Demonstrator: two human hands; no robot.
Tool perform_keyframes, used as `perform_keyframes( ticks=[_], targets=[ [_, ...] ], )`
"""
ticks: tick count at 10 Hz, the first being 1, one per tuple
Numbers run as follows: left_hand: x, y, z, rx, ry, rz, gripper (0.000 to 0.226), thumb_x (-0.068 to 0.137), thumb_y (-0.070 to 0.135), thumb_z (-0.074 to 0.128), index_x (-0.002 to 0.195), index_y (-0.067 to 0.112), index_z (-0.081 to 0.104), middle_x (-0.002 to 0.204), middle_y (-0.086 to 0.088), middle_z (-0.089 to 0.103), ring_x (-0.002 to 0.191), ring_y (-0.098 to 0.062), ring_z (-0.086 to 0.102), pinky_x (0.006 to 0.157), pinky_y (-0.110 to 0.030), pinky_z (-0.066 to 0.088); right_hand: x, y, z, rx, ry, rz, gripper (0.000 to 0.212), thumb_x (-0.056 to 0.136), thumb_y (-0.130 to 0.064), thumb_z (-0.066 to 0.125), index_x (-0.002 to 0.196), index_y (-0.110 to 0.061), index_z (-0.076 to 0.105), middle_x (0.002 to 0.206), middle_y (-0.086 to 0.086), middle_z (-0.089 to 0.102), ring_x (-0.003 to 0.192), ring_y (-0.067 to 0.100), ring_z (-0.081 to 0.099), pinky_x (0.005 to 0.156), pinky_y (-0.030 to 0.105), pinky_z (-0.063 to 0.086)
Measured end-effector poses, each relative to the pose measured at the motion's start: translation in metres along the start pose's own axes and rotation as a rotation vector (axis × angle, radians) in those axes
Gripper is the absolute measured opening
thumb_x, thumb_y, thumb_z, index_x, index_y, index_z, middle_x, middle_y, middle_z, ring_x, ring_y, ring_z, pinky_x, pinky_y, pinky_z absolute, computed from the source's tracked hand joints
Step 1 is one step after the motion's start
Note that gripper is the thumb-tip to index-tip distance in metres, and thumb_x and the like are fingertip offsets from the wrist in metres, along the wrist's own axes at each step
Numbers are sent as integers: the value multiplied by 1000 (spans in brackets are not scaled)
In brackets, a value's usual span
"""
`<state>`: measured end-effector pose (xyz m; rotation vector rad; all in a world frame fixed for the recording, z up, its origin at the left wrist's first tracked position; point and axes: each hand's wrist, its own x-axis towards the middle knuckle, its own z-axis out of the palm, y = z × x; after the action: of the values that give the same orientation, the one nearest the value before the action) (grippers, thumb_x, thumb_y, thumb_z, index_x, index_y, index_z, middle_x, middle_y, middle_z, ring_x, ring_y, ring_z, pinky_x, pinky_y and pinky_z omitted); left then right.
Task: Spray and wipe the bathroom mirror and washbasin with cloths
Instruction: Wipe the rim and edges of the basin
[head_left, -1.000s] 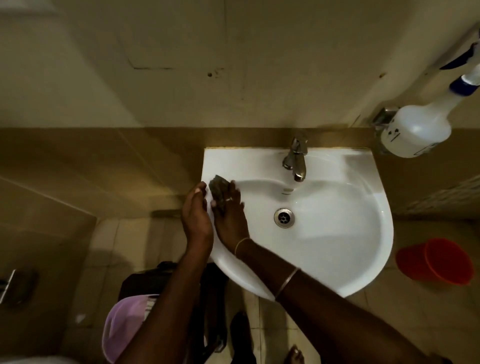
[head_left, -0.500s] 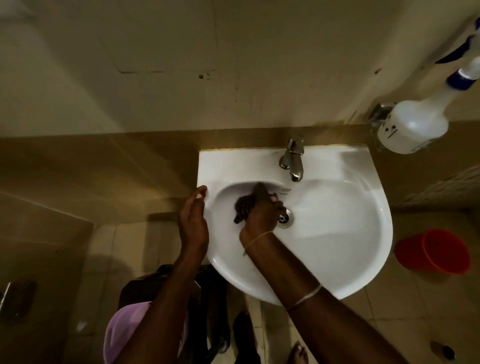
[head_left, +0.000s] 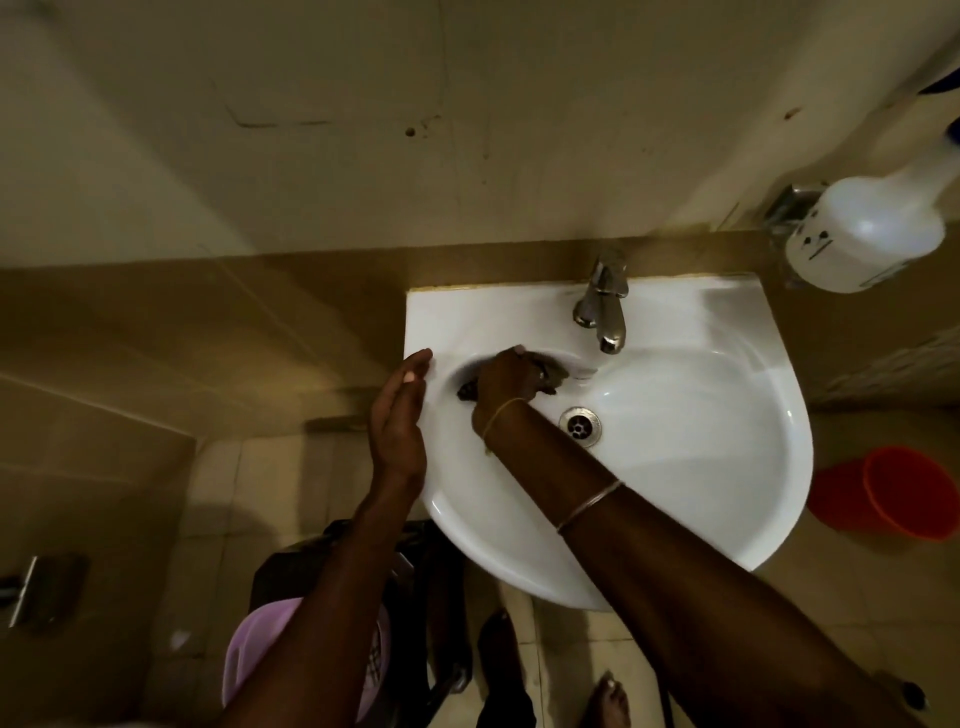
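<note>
Head view: right hand (head_left: 506, 382) is gripping a dark cloth (head_left: 551, 375) inside the white washbasin (head_left: 727, 322), fingers curled over it, pressing it against the bowl's back-left wall, just left of the tap (head_left: 602, 306) and above the drain (head_left: 580, 426). Left hand (head_left: 397, 421) is lying flat, fingers straight and together, holding nothing, fingertips touching the basin's left rim. White spray bottle (head_left: 862, 234) is sitting in a wall holder right of the basin. Red bucket (head_left: 904, 493) is standing on the floor below it; purple tub (head_left: 249, 654) is showing at lower left.
</note>
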<state>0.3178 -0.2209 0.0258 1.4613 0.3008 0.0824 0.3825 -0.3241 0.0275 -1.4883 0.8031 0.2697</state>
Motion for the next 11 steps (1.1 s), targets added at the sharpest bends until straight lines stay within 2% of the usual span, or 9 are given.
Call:
perform_keyframes(
  ticks=[1, 2, 4, 5, 6, 7, 8, 9, 11],
  targets=[
    [2, -5, -6, -17, -2, -24, 40, 107, 19, 43, 138, 3, 62, 138, -6, 67, 132, -15, 60, 111, -27, 47, -6, 10, 19, 18, -58, 108, 43, 109, -6, 24, 141, 21, 36, 147, 38, 41, 138, 51, 42, 115, 53, 37],
    [2, -5, -13, -40, 42, -7, 46, 101, 24, 44, 137, 1, 62, 138, -10, 67, 133, -21, 59, 112, -30, 46, -31, 21, 37, -434, -10, -13, 55, 110, -24, 16, 150, 11, 30, 155, 29, 37, 146, 43, 35, 122, 47, 26],
    [-3, -4, -32, -250, 60, -130, 40, 109, 10, 34, 142, -2, 54, 141, -18, 63, 137, -29, 57, 118, -38, 42, -74, 82, 28, -787, -210, -329, 82, 105, -39, 37, 160, -6, -14, 169, 22, -12, 156, 38, -12, 123, 51, -13],
    [-6, 1, -32, -201, -15, -102, 41, 109, 6, 31, 143, -6, 51, 138, -14, 66, 133, -25, 61, 116, -37, 44, -78, 91, 24, -751, -237, -364, 89, 95, -64, 23, 162, -18, -14, 171, 11, -15, 157, 31, -16, 126, 51, -12],
    [-8, 4, -27, -126, -55, -54, 41, 108, 1, 31, 143, -9, 50, 119, 9, 76, 119, -7, 68, 100, -20, 51, -63, 68, 41, -553, -176, -207, 107, 79, -84, 0, 164, -19, -4, 172, 6, -9, 158, 22, -12, 127, 52, -7],
    [-10, 6, -22, -114, -63, -42, 41, 108, 1, 31, 143, -10, 48, 109, 14, 78, 112, -1, 69, 94, -14, 50, -48, 53, 50, -454, -72, -169, 90, 97, -71, 10, 163, -13, -5, 171, 11, -10, 158, 25, -12, 126, 51, -10],
    [-11, 1, -25, -144, -57, -79, 41, 108, 4, 33, 142, -8, 52, 128, -8, 72, 124, -14, 66, 106, -24, 49, -60, 68, 43, -616, -51, -285, 72, 108, -47, 20, 162, -11, -10, 170, 16, -13, 157, 31, -14, 125, 51, -14],
    [-18, -4, -28, -182, -53, -124, 42, 108, 11, 35, 143, -6, 51, 142, -21, 61, 135, -28, 58, 116, -36, 45, -79, 96, 21, -772, -188, -441, 67, 109, -41, 22, 163, -13, -5, 171, 15, -3, 159, 32, -5, 127, 51, -6],
    [-47, -8, -13, 22, -59, -111, 36, 106, 12, 43, 137, 5, 58, 137, -13, 65, 134, -21, 59, 118, -35, 42, -115, 114, -44, -967, -313, -615, 67, 105, -44, 30, 164, -27, 4, 171, 7, 9, 157, 30, 6, 128, 52, 12]
  ],
)
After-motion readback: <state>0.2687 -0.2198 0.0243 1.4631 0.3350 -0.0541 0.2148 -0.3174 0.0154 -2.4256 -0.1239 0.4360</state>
